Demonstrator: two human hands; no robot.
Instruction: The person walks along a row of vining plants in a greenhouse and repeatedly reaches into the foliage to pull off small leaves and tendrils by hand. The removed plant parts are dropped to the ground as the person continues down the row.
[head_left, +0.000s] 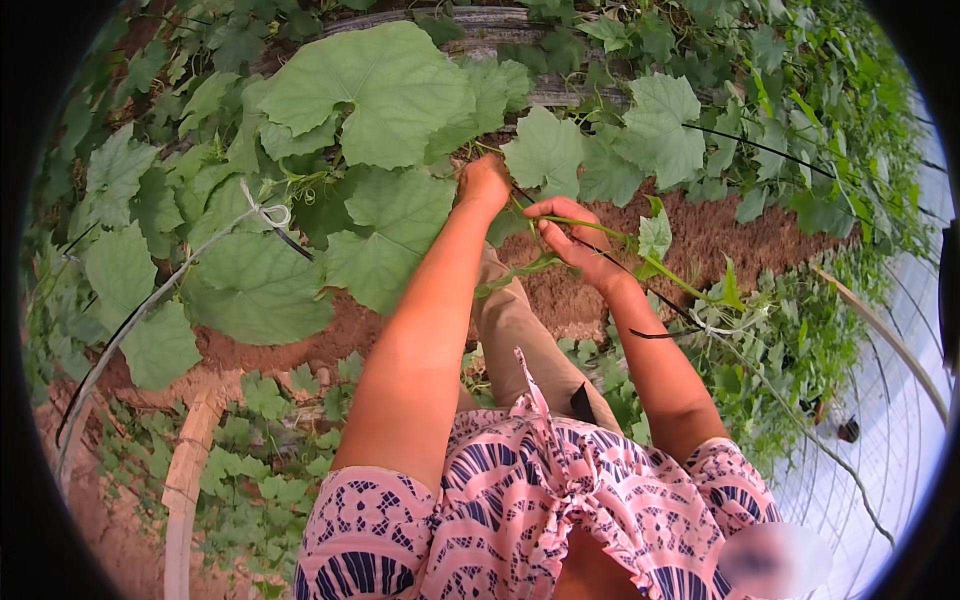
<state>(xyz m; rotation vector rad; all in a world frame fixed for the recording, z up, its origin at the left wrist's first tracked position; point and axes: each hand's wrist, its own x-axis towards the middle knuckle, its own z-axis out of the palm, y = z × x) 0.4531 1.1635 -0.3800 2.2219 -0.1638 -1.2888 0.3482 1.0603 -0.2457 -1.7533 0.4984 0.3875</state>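
Note:
My left hand is closed among the leaves near the top middle, beside a large green leaf; what its fingers grip is hidden. Just to the right and lower, my right hand holds a green vine stem between thumb and fingers. The stem runs right to a small leaf and a pointed shoot tip. A black cord passes by the right hand to a knot with a pale string.
Broad-leaved vines surround me, with brown soil beneath. At left, a twisted pale rope is looped onto a black line. A wooden post stands lower left. A curved pole and pale sheeting are at right; a distant person's head shows there.

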